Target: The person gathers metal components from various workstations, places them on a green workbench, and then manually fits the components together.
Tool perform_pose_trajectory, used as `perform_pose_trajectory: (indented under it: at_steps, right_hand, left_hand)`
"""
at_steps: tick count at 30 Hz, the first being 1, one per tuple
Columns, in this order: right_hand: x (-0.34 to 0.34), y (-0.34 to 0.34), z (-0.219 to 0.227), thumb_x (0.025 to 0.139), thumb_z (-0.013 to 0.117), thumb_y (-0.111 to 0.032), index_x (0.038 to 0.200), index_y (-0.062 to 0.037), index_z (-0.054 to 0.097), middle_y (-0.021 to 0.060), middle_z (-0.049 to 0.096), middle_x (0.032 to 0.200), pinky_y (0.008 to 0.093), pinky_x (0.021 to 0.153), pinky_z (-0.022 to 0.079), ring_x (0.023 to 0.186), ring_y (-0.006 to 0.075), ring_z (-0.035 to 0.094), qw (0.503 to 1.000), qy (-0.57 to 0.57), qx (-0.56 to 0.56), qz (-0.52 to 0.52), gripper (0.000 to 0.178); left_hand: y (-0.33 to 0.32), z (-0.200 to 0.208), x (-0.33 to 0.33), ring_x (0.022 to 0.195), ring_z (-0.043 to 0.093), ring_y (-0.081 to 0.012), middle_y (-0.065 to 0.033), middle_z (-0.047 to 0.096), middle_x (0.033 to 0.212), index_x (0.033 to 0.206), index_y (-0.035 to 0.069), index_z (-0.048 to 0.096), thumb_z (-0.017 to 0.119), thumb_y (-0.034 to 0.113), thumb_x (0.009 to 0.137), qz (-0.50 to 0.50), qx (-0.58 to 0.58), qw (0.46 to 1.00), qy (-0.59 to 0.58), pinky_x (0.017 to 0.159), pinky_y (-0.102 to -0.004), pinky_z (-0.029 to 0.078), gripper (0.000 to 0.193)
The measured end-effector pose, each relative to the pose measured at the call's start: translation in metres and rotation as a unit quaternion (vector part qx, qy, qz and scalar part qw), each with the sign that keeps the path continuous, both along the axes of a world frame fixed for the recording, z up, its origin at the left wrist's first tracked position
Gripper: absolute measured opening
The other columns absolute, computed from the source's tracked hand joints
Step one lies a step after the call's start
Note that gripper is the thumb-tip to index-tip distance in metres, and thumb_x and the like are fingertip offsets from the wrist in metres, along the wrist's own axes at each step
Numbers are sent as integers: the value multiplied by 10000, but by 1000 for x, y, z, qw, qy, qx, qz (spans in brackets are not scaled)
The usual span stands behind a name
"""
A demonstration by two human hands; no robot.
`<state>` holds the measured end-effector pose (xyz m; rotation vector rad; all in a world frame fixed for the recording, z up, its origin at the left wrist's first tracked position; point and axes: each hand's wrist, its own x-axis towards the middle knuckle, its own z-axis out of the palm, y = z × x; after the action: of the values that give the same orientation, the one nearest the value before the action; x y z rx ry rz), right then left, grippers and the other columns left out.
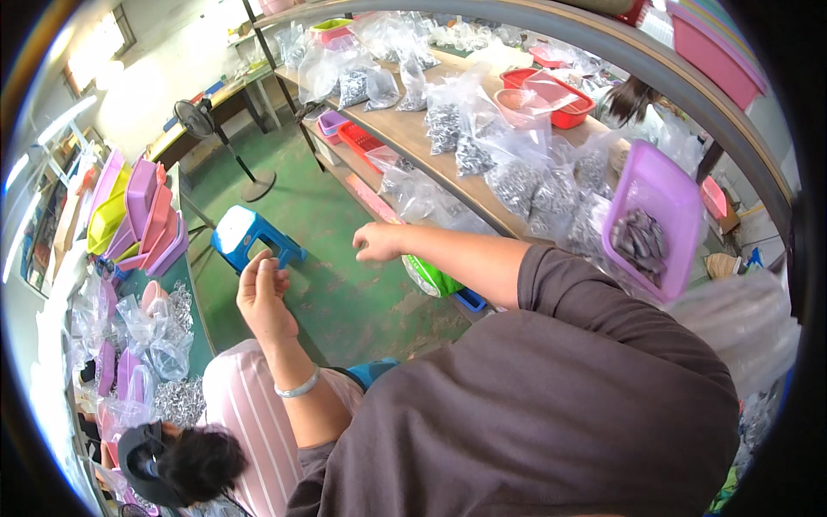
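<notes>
While the left hand (265,297) bends its fingers toward the thumb beside the blue stool (250,237) left of centre, the right hand (377,241) hangs mid-frame with its fingers loosely curled; whether either of the 2 hands pinches anything, I cannot tell. At the right of the frame, 1 purple tray (617,194) leans, holding dark grey pieces (639,246). Clear bags (444,125) filled with small grey parts crowd the shelf (403,123) across the top, near a red basket (570,114). Purple, yellow-green and pink trays (142,207) are stacked at the left, above a worktop (200,319) bearing bags and loose silvery parts (179,401). The right forearm partly hides a green packet (431,277); a capped co-worker (177,461) is cut off at the lower left; bags blur together at the far right. The stool's pale seat lies upper left, its legs pointing lower right, so its long axis slants.
</notes>
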<state>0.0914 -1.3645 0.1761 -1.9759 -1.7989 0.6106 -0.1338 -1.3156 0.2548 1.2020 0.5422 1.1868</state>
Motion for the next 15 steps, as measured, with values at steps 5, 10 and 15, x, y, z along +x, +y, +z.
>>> perform_pose_trajectory:
  at_steps: [5, 10, 15]
  right_hand:
    - [21, 71, -14, 728, 620, -270, 1102, -26, 537, 156, 587, 1026, 356, 791, 454, 939, 277, 561, 984, -25, -143, 99, 454]
    - [72, 155, -7, 733, 619, -281, 1145, -32, 508, 153, 568, 1069, 361, 788, 458, 955, 281, 553, 976, -55, -177, 113, 494]
    - [132, 246, 1, 756, 604, -268, 1146, -34, 492, 150, 582, 1012, 362, 785, 447, 911, 280, 566, 988, -31, -142, 46, 468]
  left_hand:
    - [94, -27, 30, 629, 527, -81, -40, 583, 793, 974, 9, 576, 542, 121, 847, 62, -45, 996, -40, 548, -180, 419, 173]
    - [202, -63, 71, 625, 519, -85, -42, 574, 789, 974, 2, 566, 535, 113, 846, 70, -87, 994, -19, 549, -182, 418, 172]
    - [316, -91, 111, 636, 511, -79, -35, 564, 796, 996, 7, 565, 531, 122, 844, 24, -118, 989, 85, 573, -188, 413, 194]
